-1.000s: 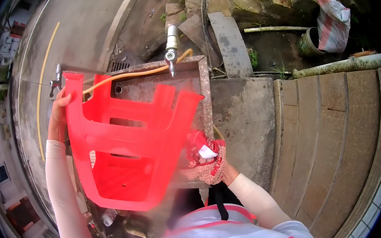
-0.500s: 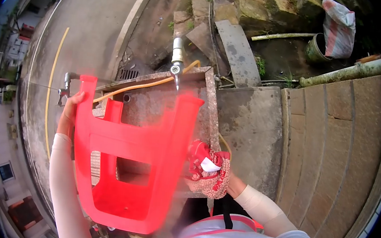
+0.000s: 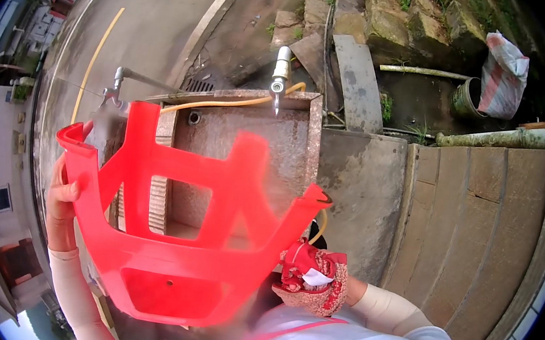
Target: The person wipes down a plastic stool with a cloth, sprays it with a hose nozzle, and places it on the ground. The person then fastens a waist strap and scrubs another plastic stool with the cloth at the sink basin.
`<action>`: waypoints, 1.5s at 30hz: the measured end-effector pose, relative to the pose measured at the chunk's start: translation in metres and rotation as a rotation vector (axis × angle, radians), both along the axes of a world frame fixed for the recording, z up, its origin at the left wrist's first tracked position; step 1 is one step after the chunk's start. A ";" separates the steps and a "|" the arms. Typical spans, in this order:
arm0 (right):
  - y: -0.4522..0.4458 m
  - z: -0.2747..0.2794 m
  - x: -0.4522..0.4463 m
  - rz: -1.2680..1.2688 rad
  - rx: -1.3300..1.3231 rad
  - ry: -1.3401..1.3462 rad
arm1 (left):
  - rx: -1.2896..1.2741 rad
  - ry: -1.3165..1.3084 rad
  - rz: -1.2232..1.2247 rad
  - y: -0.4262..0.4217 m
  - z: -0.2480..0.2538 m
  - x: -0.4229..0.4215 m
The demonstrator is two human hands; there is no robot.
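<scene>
A red plastic stool (image 3: pixel 179 253) hangs tilted over the sink, its legs spread toward the far side. My left hand (image 3: pixel 65 193) grips one leg at the left, with the thumb on the near face. At the stool's right side, my right hand (image 3: pixel 354 290) holds a bunched red-and-pink towel (image 3: pixel 314 282) with a white label; the towel hides the fingers. It is close to the stool's right edge, and whether they touch I cannot tell. Below lies the stone sink (image 3: pixel 314 141), partly covered by the stool.
A metal tap (image 3: pixel 279 82) stands over the sink's far edge, with a yellow hose (image 3: pixel 226 104) along the rim. Another tap (image 3: pixel 113 92) is at the left. A ribbed washboard surface (image 3: pixel 159 205) borders the basin. Stone steps (image 3: pixel 471 222) lie right; a bucket (image 3: pixel 466 100) stands at the back.
The stool has turned in my hands, its legs now splayed to the far side and its right leg swung rightward. The towel has moved down and right. My view has shifted slightly.
</scene>
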State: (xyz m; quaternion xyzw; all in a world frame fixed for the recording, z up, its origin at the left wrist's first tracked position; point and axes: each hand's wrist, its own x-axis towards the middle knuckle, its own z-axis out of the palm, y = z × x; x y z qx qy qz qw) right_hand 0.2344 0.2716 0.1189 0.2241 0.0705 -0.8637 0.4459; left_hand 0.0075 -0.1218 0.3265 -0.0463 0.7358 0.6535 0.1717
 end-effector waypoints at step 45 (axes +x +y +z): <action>-0.044 0.027 -0.120 0.735 1.076 2.262 | -0.175 0.550 0.470 0.078 -0.167 0.264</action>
